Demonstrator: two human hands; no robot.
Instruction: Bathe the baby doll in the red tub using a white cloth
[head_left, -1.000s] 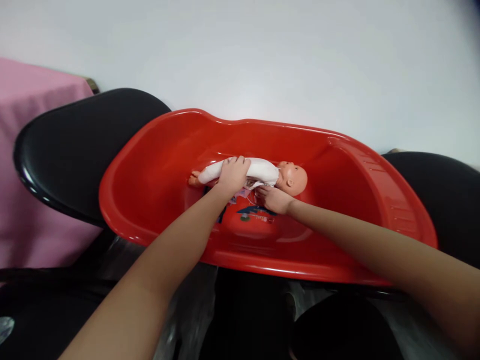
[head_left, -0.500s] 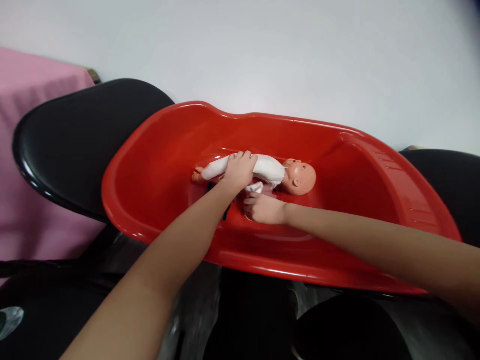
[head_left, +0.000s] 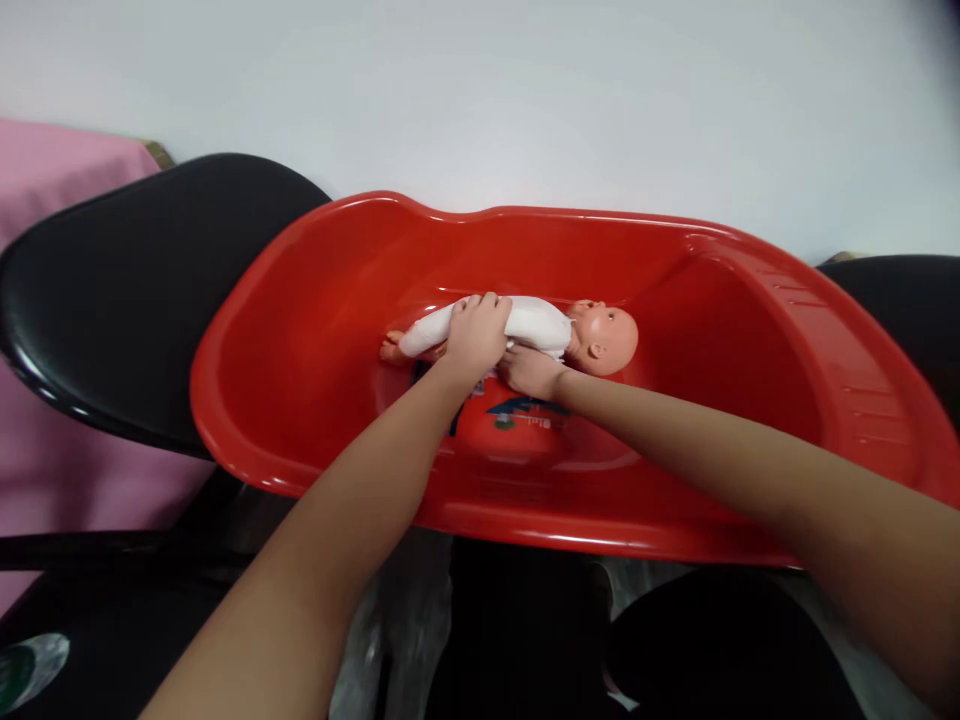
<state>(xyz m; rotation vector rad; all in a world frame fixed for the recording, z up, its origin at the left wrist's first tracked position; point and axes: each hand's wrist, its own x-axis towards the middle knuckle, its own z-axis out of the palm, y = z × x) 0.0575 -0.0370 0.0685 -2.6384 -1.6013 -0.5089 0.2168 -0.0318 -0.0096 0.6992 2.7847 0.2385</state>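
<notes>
Fingers of the left hand point(head_left: 480, 335) clamped over the baby doll point(head_left: 541, 322), head toward three o'clock in the red bathtub point(head_left: 300, 325); right hand point(head_left: 531, 372) at its six-o'clock side, grip hidden from me. Light, steady left pressure should prevent rolling.

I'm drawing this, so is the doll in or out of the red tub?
In: the doll lies inside the red tub, walls all around, left hand on its body.

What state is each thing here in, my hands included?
Doll: lying, clothed in white
Left hand: laid over the doll's middle
Right hand: at the doll's side, fingertips hidden
Red tub: upright, doll inside
Pink cloth: draped, hanging down
</notes>
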